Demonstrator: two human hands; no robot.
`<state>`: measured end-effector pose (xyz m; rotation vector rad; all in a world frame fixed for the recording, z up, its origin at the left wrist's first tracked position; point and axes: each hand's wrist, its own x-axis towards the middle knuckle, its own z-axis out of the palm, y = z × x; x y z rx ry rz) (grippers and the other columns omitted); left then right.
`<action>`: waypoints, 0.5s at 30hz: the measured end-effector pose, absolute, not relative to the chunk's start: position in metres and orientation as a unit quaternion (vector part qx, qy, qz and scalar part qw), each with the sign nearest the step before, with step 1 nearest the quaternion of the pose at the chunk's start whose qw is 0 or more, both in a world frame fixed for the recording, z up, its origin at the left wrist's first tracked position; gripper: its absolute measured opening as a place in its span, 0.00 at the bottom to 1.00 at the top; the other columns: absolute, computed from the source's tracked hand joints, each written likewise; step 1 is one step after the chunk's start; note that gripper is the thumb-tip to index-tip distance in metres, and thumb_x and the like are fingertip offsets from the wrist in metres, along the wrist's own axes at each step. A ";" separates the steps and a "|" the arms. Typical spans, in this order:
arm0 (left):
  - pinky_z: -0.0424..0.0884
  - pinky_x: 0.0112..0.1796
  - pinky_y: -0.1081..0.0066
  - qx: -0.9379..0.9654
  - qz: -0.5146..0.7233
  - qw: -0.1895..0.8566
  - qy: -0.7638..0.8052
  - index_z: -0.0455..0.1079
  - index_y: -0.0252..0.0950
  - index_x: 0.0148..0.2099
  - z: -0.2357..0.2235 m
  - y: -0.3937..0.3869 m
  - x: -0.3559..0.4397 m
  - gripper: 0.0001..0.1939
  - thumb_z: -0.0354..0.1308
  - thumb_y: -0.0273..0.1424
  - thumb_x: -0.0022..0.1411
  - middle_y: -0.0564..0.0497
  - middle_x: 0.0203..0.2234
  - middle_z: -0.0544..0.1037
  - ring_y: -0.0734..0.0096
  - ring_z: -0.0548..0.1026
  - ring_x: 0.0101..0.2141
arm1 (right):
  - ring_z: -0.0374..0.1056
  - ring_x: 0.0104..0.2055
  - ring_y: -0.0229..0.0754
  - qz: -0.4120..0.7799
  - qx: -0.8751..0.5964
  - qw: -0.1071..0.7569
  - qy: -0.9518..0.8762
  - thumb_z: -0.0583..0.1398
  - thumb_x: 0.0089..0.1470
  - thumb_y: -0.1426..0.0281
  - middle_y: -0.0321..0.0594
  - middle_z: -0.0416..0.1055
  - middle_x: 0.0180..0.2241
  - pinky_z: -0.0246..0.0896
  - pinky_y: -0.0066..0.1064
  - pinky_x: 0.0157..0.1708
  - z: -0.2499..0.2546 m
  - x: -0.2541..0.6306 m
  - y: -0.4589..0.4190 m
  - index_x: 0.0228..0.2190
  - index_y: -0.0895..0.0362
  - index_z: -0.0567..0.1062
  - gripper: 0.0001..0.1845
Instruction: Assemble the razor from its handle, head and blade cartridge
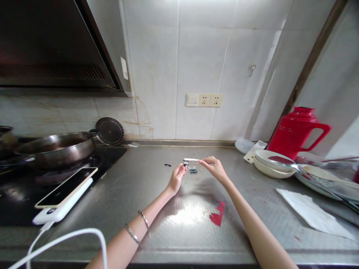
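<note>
My left hand [177, 177] is closed in a pinch on a small black-and-silver piece [185, 163]; its exact kind is too small to make out. Opposite it, my right hand [213, 167] has its fingers pinched together at the right end of a slim white stick [191, 160]. The stick's left end is just above the piece in my left hand; whether they touch I cannot tell. Between the hands, a small clear-and-teal packet [193, 169] lies on the steel counter [157, 149]. A small flat black piece [167, 165] lies to the left.
A torn red scrap [217, 213] lies nearer me. At left are a pan [58, 149] on the stove, and a phone [67, 186] on a white power bank [64, 203] with a cable. Stacked bowls [272, 170], a red thermos [293, 130] and a white napkin [312, 213] are right.
</note>
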<state>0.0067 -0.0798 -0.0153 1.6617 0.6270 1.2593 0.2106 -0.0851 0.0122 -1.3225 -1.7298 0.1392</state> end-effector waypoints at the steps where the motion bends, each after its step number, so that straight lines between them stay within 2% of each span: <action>1: 0.54 0.32 0.71 0.675 0.513 0.466 0.254 0.57 0.37 0.29 -0.015 -0.080 0.007 0.21 0.41 0.48 0.62 0.54 0.22 0.58 0.72 0.57 0.27 | 0.65 0.33 0.44 0.059 -0.544 0.463 -0.697 0.56 0.49 0.49 0.41 0.75 0.27 0.57 0.31 0.33 0.012 0.211 -0.085 0.26 0.55 0.79 0.23; 6: 0.55 0.31 0.71 0.659 0.521 0.475 0.263 0.57 0.37 0.29 -0.017 -0.078 0.009 0.21 0.41 0.50 0.61 0.53 0.23 0.59 0.71 0.58 0.27 | 0.65 0.34 0.44 0.086 -0.507 0.480 -0.711 0.56 0.50 0.51 0.41 0.74 0.27 0.57 0.32 0.36 0.017 0.211 -0.089 0.26 0.55 0.79 0.22; 15: 0.56 0.29 0.72 0.629 0.531 0.506 0.258 0.57 0.37 0.28 -0.021 -0.073 0.010 0.21 0.43 0.50 0.60 0.54 0.21 0.59 0.73 0.57 0.25 | 0.66 0.33 0.44 0.080 -0.524 0.486 -0.695 0.57 0.48 0.51 0.41 0.74 0.26 0.57 0.32 0.34 0.013 0.214 -0.086 0.25 0.54 0.79 0.21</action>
